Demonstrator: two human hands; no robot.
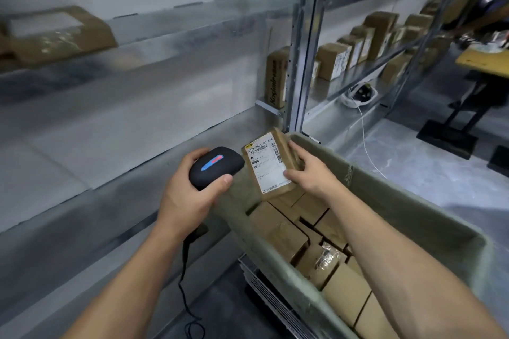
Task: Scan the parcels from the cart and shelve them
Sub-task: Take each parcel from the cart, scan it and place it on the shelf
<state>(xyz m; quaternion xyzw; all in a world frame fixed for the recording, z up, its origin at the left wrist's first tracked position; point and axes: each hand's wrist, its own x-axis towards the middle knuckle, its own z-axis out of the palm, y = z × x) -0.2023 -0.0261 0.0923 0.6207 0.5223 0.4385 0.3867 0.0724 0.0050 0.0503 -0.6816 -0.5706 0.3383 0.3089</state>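
left hand (190,195) gripping a black barcode scanner (216,166), right hand (311,170) pinching a labelled cardboard parcel (271,164) beside it, both hovering over the box-filled cart (385,201)

Single head-worn wide-angle view, facing forward and down; cart (399,201) close below, shelves (110,107) ahead.

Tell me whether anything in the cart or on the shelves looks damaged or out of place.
In the cart, one parcel has crumpled clear wrap or tape bunched on top. A white cable trails off the lower shelf onto the floor beside the cart. The held parcel in the right hand looks intact.
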